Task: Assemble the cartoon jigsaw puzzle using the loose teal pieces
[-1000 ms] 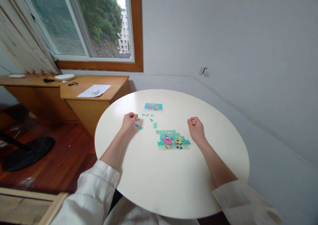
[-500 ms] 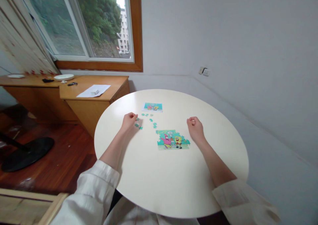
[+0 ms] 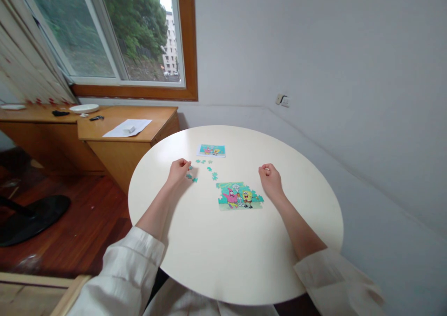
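Observation:
My left hand [image 3: 179, 171] hovers at the left of the table with thumb and fingers pinched together. A teal jigsaw piece [image 3: 190, 168] lies right by its fingertips; whether anything is between them is too small to tell. Just below are more loose pieces [image 3: 194, 180]. Curled closed, my right hand [image 3: 271, 180] is up and right of a partly joined jigsaw puzzle [image 3: 240, 196], apart from it; the inside of its fingers is hidden. The puzzle shows cartoon figures, with a stepped gap at its upper right. Farther back lies a reference picture card [image 3: 211, 151].
Several loose pieces [image 3: 209, 169] are scattered between the card and the puzzle on the round white table [image 3: 223, 251]. Beyond its left edge stands a wooden desk [image 3: 164, 120] bearing paper [image 3: 134, 126] and a white plate [image 3: 84, 108]. A wall [image 3: 314, 64] rises behind.
The view has shifted slightly, so everything appears a little farther left. Both hands keep nearly the same pose, and the puzzle and loose pieces lie as before.

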`<state>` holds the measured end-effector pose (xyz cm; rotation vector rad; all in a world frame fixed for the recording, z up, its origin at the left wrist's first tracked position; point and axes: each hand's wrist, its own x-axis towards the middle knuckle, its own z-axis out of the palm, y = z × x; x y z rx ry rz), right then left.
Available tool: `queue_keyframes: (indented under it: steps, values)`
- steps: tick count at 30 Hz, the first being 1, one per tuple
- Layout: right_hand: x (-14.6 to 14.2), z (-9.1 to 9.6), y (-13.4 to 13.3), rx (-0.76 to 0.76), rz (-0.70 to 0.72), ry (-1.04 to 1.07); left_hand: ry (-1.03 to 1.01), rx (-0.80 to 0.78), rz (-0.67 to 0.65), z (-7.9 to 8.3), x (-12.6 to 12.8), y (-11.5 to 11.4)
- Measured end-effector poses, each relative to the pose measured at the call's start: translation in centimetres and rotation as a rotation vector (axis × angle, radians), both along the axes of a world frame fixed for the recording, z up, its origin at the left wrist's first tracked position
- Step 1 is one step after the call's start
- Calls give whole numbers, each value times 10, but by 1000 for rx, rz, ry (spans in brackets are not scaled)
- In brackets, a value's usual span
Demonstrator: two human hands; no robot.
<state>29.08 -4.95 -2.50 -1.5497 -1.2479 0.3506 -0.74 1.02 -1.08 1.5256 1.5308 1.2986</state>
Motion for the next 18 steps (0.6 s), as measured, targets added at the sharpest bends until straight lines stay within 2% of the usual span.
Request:
queue_keyframes:
  steps: [10, 18]
  values:
    - [-2, 1, -1, 3, 6, 13, 0, 24, -12, -7, -3, 6]
    - [-3, 3, -1, -11, 0, 14, 8, 15, -20, -6, -3, 6]
